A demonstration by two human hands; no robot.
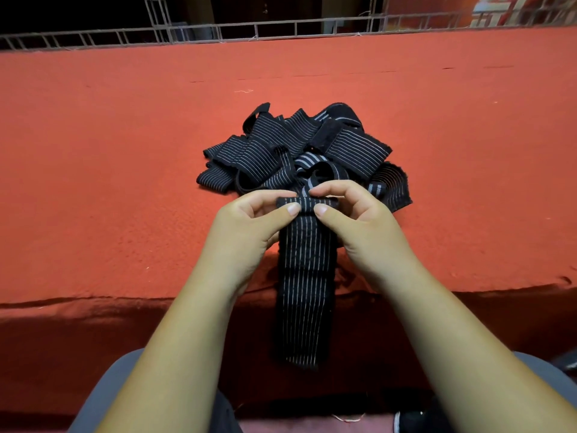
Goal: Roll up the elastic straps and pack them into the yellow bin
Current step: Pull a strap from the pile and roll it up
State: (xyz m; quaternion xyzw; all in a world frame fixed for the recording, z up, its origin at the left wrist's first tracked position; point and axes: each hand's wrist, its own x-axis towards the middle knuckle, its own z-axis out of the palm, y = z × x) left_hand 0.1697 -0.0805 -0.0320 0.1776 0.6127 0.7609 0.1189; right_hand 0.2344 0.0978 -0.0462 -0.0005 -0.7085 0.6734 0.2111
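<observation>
A black elastic strap [304, 276] with thin white stripes runs from the table's front edge up to my hands, its lower end hanging over the edge. Its far end is folded into a small tight roll pinched between thumbs and fingers. My left hand [253, 223] grips the roll's left side, my right hand [352, 220] its right side. Just behind my hands lies a loose pile of black striped straps [296, 148] on the red cloth. No yellow bin is in view.
The red cloth-covered table [125, 167] stretches wide to both sides. A white wire rack [218, 31] runs along the far edge. My grey-trousered knees [103, 395] show below the table's front edge.
</observation>
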